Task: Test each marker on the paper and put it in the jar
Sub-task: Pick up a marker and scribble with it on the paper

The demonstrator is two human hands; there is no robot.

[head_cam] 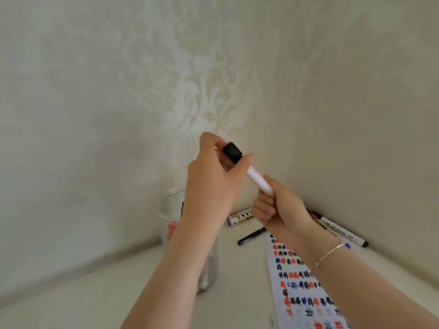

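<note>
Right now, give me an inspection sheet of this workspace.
Surface: pale table in a wall corner.
Job's things: white marker with black cap, held up in both hands; clear jar with markers inside; paper covered in black, red and blue marks.
Clutter: loose markers and a black pen by the wall.
Grip: left hand on the cap; right hand on the barrel.
Cables: nothing seen.
Surroundings: patterned wallpaper.

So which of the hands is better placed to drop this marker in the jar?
Left. The left hand pinching the marker's black cap is directly above the jar; the right hand is over the paper.
</note>
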